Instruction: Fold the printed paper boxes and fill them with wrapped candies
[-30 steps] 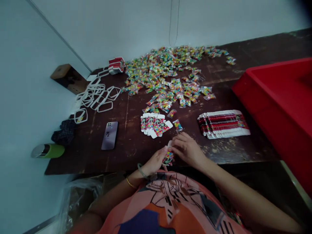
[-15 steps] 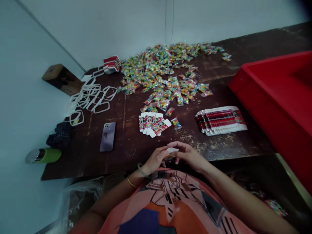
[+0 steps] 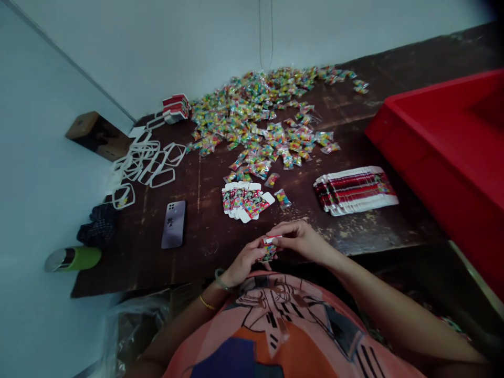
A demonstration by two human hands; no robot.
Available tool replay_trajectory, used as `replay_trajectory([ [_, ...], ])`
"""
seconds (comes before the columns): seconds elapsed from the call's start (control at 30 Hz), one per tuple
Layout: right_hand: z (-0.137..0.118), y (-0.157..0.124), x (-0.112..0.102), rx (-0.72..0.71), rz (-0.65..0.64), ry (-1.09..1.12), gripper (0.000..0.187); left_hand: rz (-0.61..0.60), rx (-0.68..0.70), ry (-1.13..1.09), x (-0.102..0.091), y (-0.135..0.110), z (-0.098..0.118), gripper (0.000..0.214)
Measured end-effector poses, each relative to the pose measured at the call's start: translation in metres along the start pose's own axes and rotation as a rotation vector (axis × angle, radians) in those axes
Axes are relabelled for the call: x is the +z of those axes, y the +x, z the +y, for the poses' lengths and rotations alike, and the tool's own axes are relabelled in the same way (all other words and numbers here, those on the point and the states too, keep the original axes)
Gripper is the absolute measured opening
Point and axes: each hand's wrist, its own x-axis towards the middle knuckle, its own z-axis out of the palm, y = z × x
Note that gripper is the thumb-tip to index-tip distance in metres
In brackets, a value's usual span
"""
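Both hands meet at the table's near edge over a small printed cardboard box (image 3: 269, 247). My left hand (image 3: 244, 261) pinches its lower end, and my right hand (image 3: 301, 241) grips its top flap from the right. Just beyond them lies a fanned stack of flat printed box blanks (image 3: 246, 200), with a single clear candy packet (image 3: 282, 198) beside it. A wide heap of colourful candy packets (image 3: 260, 115) covers the far middle of the dark wooden table (image 3: 205, 236).
A red plastic bin (image 3: 444, 152) stands at the right. A stack of red and white flat cartons (image 3: 356, 190) lies right of centre. At the left are a phone (image 3: 174, 223), a green flask (image 3: 73, 258), a dark cloth (image 3: 96, 226) and white card cut-outs (image 3: 145, 160).
The small box was turned between the hands, with its white flap showing flat half a second ago and its printed side up now. The hands stayed at the table's near edge.
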Motion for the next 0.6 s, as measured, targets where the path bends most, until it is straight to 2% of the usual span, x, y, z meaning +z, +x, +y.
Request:
replay_trajectory([
  [0.1, 0.011, 0.001, 0.005, -0.023, 0.045, 0.041, 0.022, 0.116, 0.081, 0.242, -0.004, -0.004, -0.004, 0.044],
  [0.17, 0.02, -0.003, 0.01, -0.112, 0.065, 0.001, 0.019, 0.181, 0.065, 0.29, -0.006, -0.005, -0.006, 0.047],
  [0.27, 0.031, -0.013, 0.02, -0.29, 0.083, -0.157, 0.023, 0.143, -0.022, 0.122, -0.006, -0.006, -0.008, 0.047],
  [0.37, 0.033, -0.021, 0.024, -0.321, 0.139, -0.244, 0.025, 0.042, -0.088, -0.026, 0.002, -0.001, -0.006, 0.051],
  [0.43, 0.028, -0.031, 0.011, -0.24, 0.197, -0.231, 0.023, -0.062, -0.123, -0.069, 0.008, 0.005, -0.001, 0.058],
  [0.5, 0.018, -0.057, -0.02, -0.136, 0.337, -0.263, 0.026, -0.171, -0.104, -0.048, 0.01, 0.012, 0.004, 0.061],
  [0.57, 0.011, -0.099, -0.062, -0.031, 0.513, -0.386, 0.029, -0.167, -0.038, 0.052, 0.006, 0.017, 0.008, 0.056],
  [0.6, 0.009, -0.122, -0.082, 0.05, 0.49, -0.459, 0.031, -0.113, -0.011, 0.108, 0.001, 0.019, 0.01, 0.052],
])
